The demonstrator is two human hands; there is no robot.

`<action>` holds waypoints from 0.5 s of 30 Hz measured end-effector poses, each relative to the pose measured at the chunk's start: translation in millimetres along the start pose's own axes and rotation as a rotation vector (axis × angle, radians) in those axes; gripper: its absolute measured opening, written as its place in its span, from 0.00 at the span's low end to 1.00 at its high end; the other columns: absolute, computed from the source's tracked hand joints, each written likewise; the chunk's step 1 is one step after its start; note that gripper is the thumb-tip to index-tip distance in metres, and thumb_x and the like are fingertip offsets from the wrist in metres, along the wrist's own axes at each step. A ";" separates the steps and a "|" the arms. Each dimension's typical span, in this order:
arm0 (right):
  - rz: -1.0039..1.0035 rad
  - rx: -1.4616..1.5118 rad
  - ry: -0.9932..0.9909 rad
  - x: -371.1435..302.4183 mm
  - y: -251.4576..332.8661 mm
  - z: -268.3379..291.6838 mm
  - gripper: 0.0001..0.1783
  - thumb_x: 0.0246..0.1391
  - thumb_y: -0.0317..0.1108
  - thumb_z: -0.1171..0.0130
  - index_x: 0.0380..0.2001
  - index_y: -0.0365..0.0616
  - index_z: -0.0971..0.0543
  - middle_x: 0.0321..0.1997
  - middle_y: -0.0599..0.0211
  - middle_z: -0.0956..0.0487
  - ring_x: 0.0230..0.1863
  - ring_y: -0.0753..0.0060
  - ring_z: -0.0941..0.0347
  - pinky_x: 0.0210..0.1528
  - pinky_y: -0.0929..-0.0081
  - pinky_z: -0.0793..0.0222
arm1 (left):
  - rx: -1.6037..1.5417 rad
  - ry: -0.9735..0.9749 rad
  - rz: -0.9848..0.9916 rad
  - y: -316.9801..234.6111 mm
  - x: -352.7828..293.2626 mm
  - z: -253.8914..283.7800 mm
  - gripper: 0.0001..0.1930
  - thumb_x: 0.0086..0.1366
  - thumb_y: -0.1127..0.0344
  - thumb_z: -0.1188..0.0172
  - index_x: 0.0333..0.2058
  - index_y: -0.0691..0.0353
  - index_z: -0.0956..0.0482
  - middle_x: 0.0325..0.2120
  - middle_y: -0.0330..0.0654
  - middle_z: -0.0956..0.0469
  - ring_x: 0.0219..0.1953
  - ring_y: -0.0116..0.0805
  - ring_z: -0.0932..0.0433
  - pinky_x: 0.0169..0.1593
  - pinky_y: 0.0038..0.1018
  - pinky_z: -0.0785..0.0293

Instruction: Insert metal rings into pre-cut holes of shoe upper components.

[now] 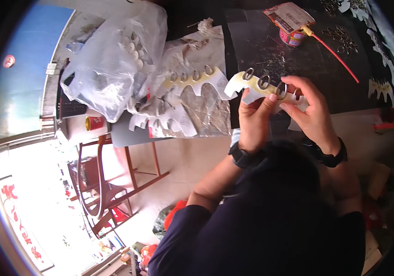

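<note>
My left hand point(255, 122) grips a scalloped white strip point(237, 85) with a yellowish upper edge, its thumb on the front. Several metal rings point(264, 82) stand up along that edge. At the strip's right end my right hand point(315, 110) is closed, thumb and forefinger at a metal ring point(281, 90); its other fingers are bent behind the strip. To the left, a similar strip with rings point(204, 83) lies on a clear plastic sheet point(215, 117). Nearer the table edge lie white scalloped pieces point(178, 120) without visible rings.
A clear plastic bag point(102, 60) holding white round pieces stands at the left. On the dark table point(256, 43) are a pink tin point(292, 38) under a flat packet point(290, 17), a red thin tube point(337, 58) and loose rings point(346, 39). A wooden chair point(135, 168) stands at lower left.
</note>
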State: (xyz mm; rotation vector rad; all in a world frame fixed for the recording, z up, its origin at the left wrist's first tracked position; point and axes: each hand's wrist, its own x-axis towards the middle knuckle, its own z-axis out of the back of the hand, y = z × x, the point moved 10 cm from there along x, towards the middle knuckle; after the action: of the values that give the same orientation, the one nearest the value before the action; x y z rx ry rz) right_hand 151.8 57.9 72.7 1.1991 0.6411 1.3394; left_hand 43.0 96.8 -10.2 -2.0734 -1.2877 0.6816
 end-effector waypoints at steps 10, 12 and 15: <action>0.071 -0.102 0.003 2.3 1.5 -3.3 0.26 0.38 0.16 0.40 0.44 0.45 0.28 0.36 0.66 0.31 0.35 0.71 0.31 0.34 0.76 0.31 | 0.101 0.007 -0.004 -8.1 -0.3 2.7 0.09 0.62 0.76 0.47 0.41 0.64 0.27 0.37 0.43 0.22 0.39 0.30 0.23 0.44 0.26 0.27; 0.093 -0.130 0.030 1.0 -2.7 -3.6 0.25 0.38 0.15 0.40 0.43 0.45 0.28 0.37 0.66 0.31 0.37 0.71 0.31 0.34 0.76 0.30 | 0.139 -0.009 0.057 -3.0 -1.1 6.3 0.08 0.63 0.75 0.47 0.41 0.64 0.27 0.36 0.42 0.22 0.39 0.30 0.23 0.43 0.25 0.26; 0.129 -0.017 0.080 0.7 -4.2 -9.2 0.23 0.38 0.17 0.39 0.41 0.47 0.27 0.40 0.66 0.34 0.43 0.71 0.33 0.32 0.77 0.30 | 0.017 -0.007 0.186 1.4 -3.7 4.0 0.06 0.62 0.75 0.45 0.39 0.63 0.27 0.34 0.38 0.23 0.36 0.25 0.24 0.40 0.21 0.29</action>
State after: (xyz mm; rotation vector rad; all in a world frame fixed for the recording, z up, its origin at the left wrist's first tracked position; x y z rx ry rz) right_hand 145.2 61.9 66.1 1.1948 0.6162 1.5041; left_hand 39.6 93.8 -13.6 -2.1967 -1.0974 0.7789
